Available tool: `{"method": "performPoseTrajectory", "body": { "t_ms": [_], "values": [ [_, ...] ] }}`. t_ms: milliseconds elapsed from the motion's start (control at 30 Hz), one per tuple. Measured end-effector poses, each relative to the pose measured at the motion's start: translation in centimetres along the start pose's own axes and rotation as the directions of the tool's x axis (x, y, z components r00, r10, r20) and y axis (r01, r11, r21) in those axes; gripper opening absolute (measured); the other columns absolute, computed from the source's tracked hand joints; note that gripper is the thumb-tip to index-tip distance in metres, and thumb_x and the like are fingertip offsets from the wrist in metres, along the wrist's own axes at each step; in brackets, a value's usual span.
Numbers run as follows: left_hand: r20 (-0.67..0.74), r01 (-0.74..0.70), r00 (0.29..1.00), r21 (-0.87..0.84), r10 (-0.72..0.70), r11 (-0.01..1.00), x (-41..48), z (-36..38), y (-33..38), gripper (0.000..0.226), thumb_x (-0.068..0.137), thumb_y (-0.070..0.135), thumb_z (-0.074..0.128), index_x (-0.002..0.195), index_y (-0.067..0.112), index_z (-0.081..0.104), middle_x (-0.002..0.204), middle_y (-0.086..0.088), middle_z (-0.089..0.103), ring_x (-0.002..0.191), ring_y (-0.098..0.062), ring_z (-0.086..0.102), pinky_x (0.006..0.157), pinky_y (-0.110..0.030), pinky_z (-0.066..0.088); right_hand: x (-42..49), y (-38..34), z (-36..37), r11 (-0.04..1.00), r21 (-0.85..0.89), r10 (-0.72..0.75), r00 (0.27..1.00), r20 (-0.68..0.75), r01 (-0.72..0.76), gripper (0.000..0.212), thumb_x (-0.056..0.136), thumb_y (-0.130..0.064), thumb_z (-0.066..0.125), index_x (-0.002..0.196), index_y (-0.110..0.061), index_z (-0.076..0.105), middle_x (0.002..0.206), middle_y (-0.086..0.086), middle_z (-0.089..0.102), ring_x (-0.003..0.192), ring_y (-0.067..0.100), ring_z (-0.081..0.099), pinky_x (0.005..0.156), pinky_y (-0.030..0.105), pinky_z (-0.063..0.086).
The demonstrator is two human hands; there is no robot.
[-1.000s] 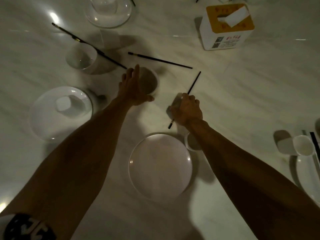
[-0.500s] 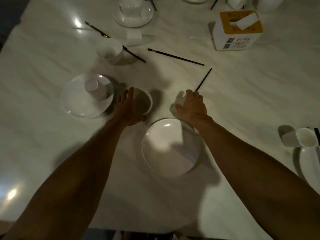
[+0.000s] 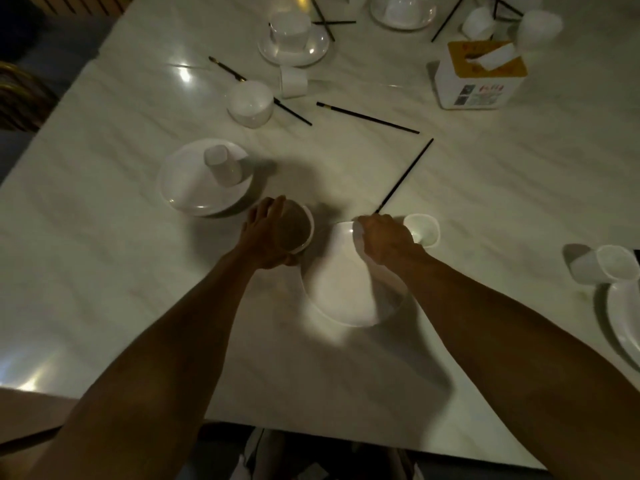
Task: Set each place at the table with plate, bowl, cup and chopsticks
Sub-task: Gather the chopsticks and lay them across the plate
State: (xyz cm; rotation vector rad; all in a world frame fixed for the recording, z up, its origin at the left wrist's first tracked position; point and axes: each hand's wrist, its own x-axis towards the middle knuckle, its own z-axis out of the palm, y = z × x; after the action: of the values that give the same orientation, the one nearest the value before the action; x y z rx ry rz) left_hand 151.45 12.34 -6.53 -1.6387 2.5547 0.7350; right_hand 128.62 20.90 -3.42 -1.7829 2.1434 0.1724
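An empty white plate (image 3: 346, 292) lies near the table's front edge, between my forearms. My left hand (image 3: 266, 233) is shut on the left side of a small white bowl (image 3: 299, 230), which sits just left of the plate's far rim. My right hand (image 3: 384, 240) rests over the plate's far right rim, shut on the near end of a black chopstick (image 3: 407, 174) that points away to the upper right. A small white cup (image 3: 422, 230) stands upright just right of that hand.
At left, a plate (image 3: 183, 188) carries an upturned cup (image 3: 221, 166). Behind are a bowl (image 3: 249, 102), loose chopsticks (image 3: 367, 117), a tipped cup (image 3: 293, 83) and a tissue box (image 3: 481, 77). At right lie a tipped cup (image 3: 606, 266) and a plate (image 3: 623, 327).
My left hand has drawn the bowl back from the middle of the table to beside the plate. My right hand, with the chopstick, has come back to the plate's rim.
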Motion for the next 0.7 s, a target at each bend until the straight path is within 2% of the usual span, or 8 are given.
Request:
{"method": "performPoseTrajectory", "body": {
  "t_ms": [200, 333, 467, 600, 700],
  "values": [
    [0.016, -0.005, 1.000, 0.001, 0.005, 1.000, -0.4, -0.4, 0.0, 0.142, 0.042, 0.051, 0.092, 0.152, 0.018, 0.008, 0.154, -0.010, 0.019, 0.140, -0.039, 0.020, 0.108, -0.060, 0.031, 0.3, -0.1, -0.1, 1.000, 0.016, 0.006, 1.000, -0.005, -0.006, 0.035, 0.094, -0.011, 0.046, 0.127, -0.012, 0.055, 0.124, 0.014, 0.059, 0.115, 0.033, 0.057, 0.096, 0.043, 0.047],
    [-0.054, 0.084, 0.995, -0.014, -0.084, 0.996, -1.8, -0.6, 0.8, 0.136, 0.044, 0.067, 0.084, 0.149, 0.018, 0.013, 0.149, -0.013, 0.028, 0.135, -0.039, 0.029, 0.104, -0.055, 0.035, 0.5, 0.0, -0.1, 0.998, 0.057, 0.036, 0.999, -0.021, -0.035, 0.030, 0.095, -0.009, 0.045, 0.123, -0.008, 0.055, 0.122, 0.015, 0.060, 0.112, 0.034, 0.059, 0.095, 0.042, 0.046],
    [-0.131, 0.210, 0.966, -0.089, -0.221, 0.974, -2.3, 0.4, 2.1, 0.140, 0.042, 0.078, 0.076, 0.148, 0.014, 0.012, 0.148, -0.016, 0.028, 0.135, -0.039, 0.030, 0.105, -0.053, 0.036, 0.7, -0.1, -0.2, 0.994, 0.093, 0.056, 0.998, -0.024, -0.053, 0.029, 0.097, -0.011, 0.044, 0.124, -0.009, 0.056, 0.123, 0.015, 0.060, 0.114, 0.034, 0.058, 0.101, 0.043, 0.043],
    [-0.162, 0.265, 0.945, -0.124, -0.283, 0.956, -1.8, 0.8, 3.0, 0.141, 0.041, 0.084, 0.072, 0.147, 0.011, 0.014, 0.145, -0.019, 0.029, 0.131, -0.040, 0.033, 0.104, -0.051, 0.037, 0.8, 0.1, -0.1, 0.992, 0.107, 0.065, 0.998, -0.023, -0.062, 0.031, 0.098, -0.013, 0.044, 0.126, -0.010, 0.055, 0.125, 0.014, 0.059, 0.115, 0.033, 0.058, 0.098, 0.039, 0.043],
    [-0.166, 0.282, 0.941, -0.105, -0.296, 0.954, -2.2, 0.9, 3.3, 0.144, 0.039, 0.090, 0.064, 0.148, 0.016, 0.009, 0.147, -0.018, 0.026, 0.132, -0.039, 0.031, 0.103, -0.052, 0.033, 0.7, -0.1, -0.2, 0.989, 0.137, 0.062, 0.997, -0.035, -0.057, 0.030, 0.094, -0.013, 0.048, 0.121, -0.011, 0.059, 0.119, 0.014, 0.061, 0.113, 0.034, 0.058, 0.094, 0.040, 0.045]
  ]
}}
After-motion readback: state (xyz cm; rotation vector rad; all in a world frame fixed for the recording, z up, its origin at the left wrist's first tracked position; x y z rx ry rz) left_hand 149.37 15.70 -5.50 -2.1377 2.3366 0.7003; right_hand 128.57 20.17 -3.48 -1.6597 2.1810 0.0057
